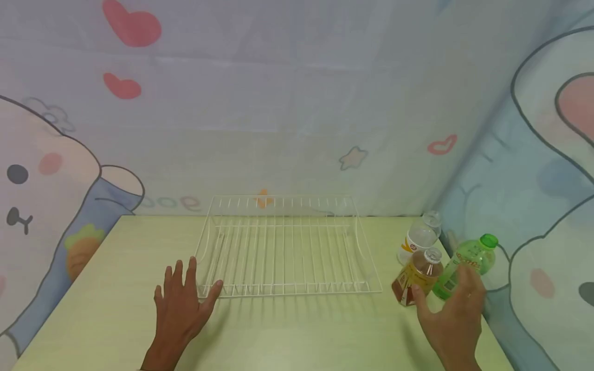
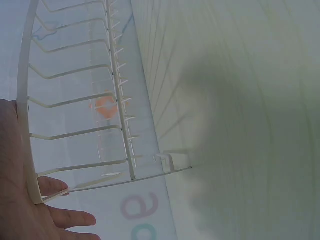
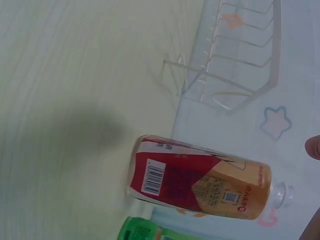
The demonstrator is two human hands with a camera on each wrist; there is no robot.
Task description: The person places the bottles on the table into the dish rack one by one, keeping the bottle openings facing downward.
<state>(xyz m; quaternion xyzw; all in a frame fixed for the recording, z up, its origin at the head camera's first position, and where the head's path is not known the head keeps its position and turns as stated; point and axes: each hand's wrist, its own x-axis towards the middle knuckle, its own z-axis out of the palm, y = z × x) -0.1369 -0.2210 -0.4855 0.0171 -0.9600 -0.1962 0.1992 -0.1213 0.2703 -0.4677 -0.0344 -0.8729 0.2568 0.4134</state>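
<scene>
A white wire rack (image 1: 287, 294) stands on the table. My left hand (image 1: 178, 309) is at its front left corner, fingers spread and straight. In the left wrist view that hand lies right by the rack's end rail (image 2: 24, 100); whether it touches, I cannot tell. My right hand (image 1: 452, 319) hovers by the bottles with loosely bent fingers and thumb apart. Closest to it are a brown drink bottle (image 1: 419, 278) and a green bottle (image 1: 473, 252), which it partly covers. In the right wrist view, a gap separates a fingertip (image 3: 313, 147) from the red-and-tan labelled bottle (image 3: 200, 177).
A clear bottle (image 1: 421, 237) with a white and yellow label stands behind the brown one. The pale wooden table (image 1: 116, 268) meets a printed cloth backdrop (image 1: 260, 103) at its back and sides. The bottles stand near the table's right edge.
</scene>
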